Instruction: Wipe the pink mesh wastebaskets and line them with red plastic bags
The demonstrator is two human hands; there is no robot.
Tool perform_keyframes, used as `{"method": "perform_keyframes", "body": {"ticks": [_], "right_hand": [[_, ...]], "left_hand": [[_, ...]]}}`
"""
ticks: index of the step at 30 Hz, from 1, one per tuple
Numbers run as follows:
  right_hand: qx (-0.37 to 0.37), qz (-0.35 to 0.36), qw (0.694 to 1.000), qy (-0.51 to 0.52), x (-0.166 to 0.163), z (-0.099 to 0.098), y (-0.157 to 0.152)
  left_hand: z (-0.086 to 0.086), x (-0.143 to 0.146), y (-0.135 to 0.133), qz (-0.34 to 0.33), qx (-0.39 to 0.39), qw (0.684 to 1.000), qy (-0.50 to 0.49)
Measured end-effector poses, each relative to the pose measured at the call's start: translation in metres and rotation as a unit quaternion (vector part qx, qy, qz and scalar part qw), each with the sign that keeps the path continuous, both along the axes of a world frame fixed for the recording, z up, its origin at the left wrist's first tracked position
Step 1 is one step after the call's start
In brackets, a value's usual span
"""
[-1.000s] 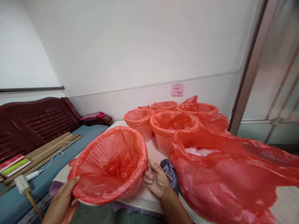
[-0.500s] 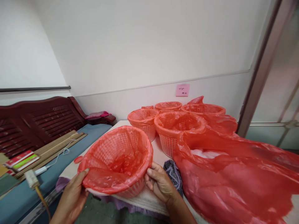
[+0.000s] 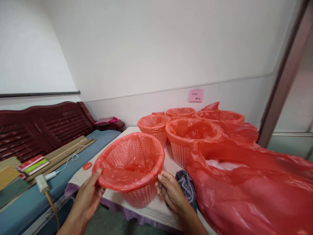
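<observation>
In front of me a light plastic mesh basket (image 3: 139,196) stands near the table's front edge, lined with a thin red plastic bag (image 3: 119,177) folded over its rim. My left hand (image 3: 89,195) grips the left of the rim, its thumb on the bag and its fingers underneath. At the right, my right hand (image 3: 172,191) pinches the bag just below the rim with bent fingers. Beside that hand lies a dark grey cloth with purple trim (image 3: 186,186). A small red ring (image 3: 87,166) rests on the table left of the basket.
Several more lined baskets (image 3: 181,153) stand behind, against the wall. A large red bag with white contents (image 3: 234,195) fills the right side. Left are a wooden bench (image 3: 51,127) with a blue cushion, cardboard strips (image 3: 63,156) and a power strip (image 3: 42,183).
The bag now lies more smoothly over the front rim, and the basket stands more upright. Both hands keep their places on the rim. The view has shifted slightly left.
</observation>
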State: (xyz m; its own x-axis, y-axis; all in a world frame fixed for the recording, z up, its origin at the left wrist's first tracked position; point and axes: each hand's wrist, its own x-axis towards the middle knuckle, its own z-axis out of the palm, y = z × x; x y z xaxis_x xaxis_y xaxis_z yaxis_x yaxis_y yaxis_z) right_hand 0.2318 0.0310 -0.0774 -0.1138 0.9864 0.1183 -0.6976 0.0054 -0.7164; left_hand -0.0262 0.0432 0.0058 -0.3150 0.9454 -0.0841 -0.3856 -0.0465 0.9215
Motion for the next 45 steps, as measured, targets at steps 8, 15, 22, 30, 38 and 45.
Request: {"method": "perform_keyframes", "body": {"ticks": [8,15,22,30,38,45], "right_hand": [[0.038,-0.008,0.997,0.064,-0.008,0.01,-0.003],[0.02,-0.042,0.995,0.093,0.0,0.01,0.002],[0.003,-0.025,0.995,0.098,-0.007,0.017,-0.005],[-0.001,0.001,0.996,0.094,-0.007,0.012,-0.005],[-0.011,-0.009,0.996,0.09,-0.008,0.007,-0.004],[-0.021,-0.04,0.998,0.039,-0.008,0.001,0.002]], "left_hand": [[0.015,0.03,0.002,-0.007,0.024,0.999,-0.042],[0.013,0.032,0.004,0.005,0.023,0.999,-0.049],[0.002,0.022,0.0,-0.008,0.023,0.999,-0.041],[0.01,0.029,-0.01,-0.003,0.048,0.994,-0.098],[0.006,0.03,-0.033,-0.029,0.024,0.982,-0.185],[-0.013,0.03,-0.035,-0.058,-0.009,0.987,-0.149]]}}
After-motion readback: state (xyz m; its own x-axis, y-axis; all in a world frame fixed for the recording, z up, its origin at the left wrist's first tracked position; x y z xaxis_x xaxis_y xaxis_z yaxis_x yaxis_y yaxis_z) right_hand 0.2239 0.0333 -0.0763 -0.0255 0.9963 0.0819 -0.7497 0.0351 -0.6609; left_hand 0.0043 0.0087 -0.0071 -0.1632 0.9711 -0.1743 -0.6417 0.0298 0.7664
